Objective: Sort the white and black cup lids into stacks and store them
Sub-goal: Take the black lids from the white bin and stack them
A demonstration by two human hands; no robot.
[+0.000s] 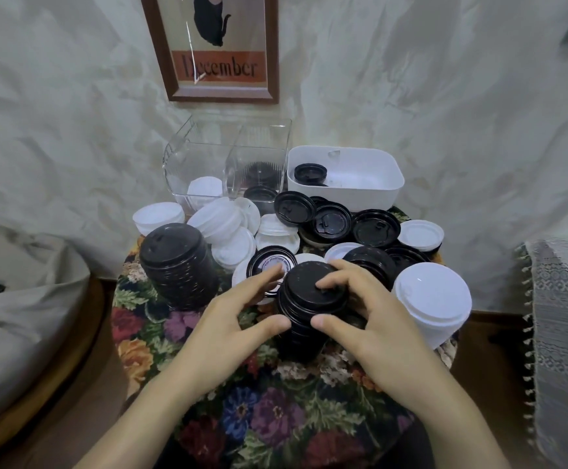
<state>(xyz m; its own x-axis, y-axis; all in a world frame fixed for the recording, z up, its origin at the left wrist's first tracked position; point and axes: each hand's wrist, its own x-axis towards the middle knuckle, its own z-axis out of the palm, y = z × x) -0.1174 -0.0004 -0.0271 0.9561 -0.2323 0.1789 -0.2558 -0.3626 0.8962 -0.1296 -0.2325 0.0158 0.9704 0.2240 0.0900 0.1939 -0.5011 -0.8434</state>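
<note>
The left hand (231, 326) and right hand (377, 326) clasp the upright stack of black plastic cup lids (304, 294) standing directly between them.

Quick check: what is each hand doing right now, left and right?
Left hand: closed, fingers and thumb curled round the middle black lid stack.
Right hand: closed, gripping the same stack.
</note>
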